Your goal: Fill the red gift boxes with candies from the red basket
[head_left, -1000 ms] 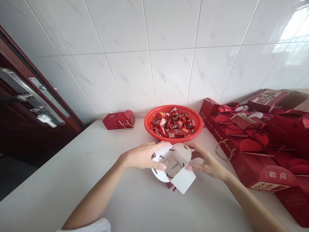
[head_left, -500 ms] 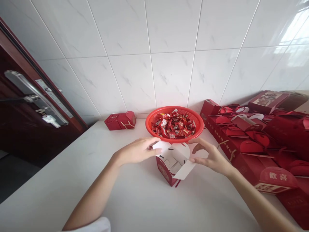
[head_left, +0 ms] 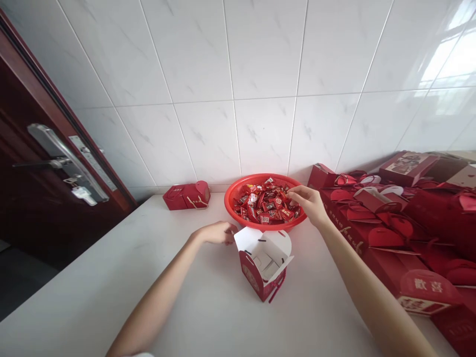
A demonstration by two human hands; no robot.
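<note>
An open red box [head_left: 253, 271] with white inner flaps stands on the white table, its inside showing no candy. My left hand [head_left: 217, 232] is just left of the box, fingers curled beside its left flap; what they hold, if anything, is hidden. Behind the box sits a red plastic basket [head_left: 231, 208] filled with red-wrapped candies [head_left: 273, 204]. Over the basket's right side reaches my right hand [head_left: 310, 202], its fingertips pinched at the candies; whether a candy is between them is too small to tell.
A closed red box [head_left: 182, 197] lies by the wall at the left. Many red boxes [head_left: 386, 233] are heaped along the right. A dark red door [head_left: 22, 193] with a metal handle and keys is at the far left. The white table [head_left: 111, 277] meets a tiled wall.
My right hand has left the box's right flap and moved up to the basket. My left hand has let go of the left flap and curled. The view has tilted up slightly.
</note>
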